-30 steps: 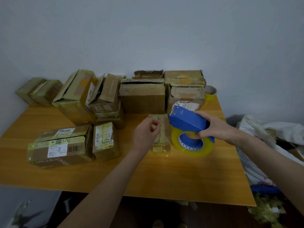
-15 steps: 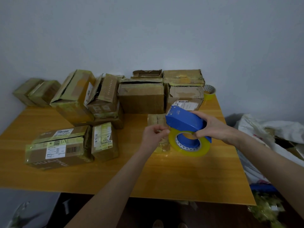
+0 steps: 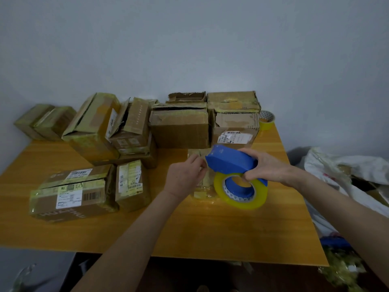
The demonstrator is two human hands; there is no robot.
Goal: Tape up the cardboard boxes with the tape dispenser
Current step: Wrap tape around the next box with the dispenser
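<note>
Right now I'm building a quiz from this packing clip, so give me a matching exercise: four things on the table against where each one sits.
Things:
1. tape dispenser
2. spare tape roll
3. labelled box printed HUA
4. small narrow box

Places:
A. front left of the table
B. back right corner, beside the stacked boxes
C. gripped in the right hand
D. under the left hand

Pairs: 1-C, 2-B, 3-A, 4-D

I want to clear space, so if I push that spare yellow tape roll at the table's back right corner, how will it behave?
The spare yellow tape roll probably slides rather than rolls, since it seems to lie flat. It looks light. Sitting near the wooden table edge, it could drop off.
</note>
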